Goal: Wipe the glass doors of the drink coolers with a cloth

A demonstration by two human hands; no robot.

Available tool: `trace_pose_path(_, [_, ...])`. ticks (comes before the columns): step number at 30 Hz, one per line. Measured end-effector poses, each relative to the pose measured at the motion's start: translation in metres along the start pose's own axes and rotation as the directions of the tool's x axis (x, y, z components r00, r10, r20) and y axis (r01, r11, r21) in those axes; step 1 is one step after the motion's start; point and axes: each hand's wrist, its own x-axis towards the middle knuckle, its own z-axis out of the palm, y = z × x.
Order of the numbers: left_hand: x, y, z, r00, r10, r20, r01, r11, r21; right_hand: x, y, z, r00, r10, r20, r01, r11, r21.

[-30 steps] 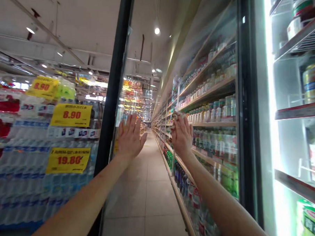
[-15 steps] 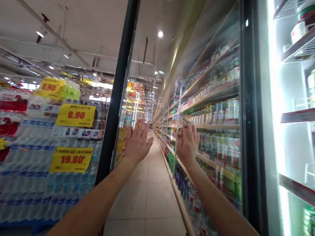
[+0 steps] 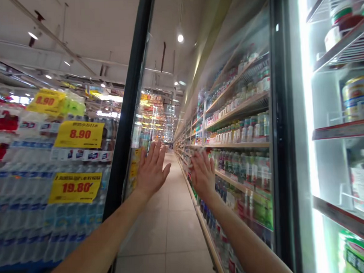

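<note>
A tall black-framed glass door (image 3: 196,130) was swung open beside a lit refrigerated case (image 3: 324,106), lined with wire-fronted shelves of bottles and cans. Against its pane the left hand (image 3: 151,173) was laid flat, its fingers released and spread, and the right hand (image 3: 203,175) was placed opposite. A crumpled pale cloth (image 3: 192,153) was seen at the right fingertips; whether it was grasped or merely pressed cannot be told.

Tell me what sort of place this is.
Most likely a supermarket: yellow price signs front stacked bottles, and lit shelves of packaged goods stand beside a black-framed glass door.
</note>
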Motion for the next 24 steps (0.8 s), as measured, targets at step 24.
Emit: trace_pose_path(24, [-0.030, 0.023, 0.008, 0.999, 0.025, -0.042, -0.026, 0.999, -0.036, -0.067, 0.039, -0.031, 0.986, 0.150, -0.069, -0.159, 0.978, -0.137])
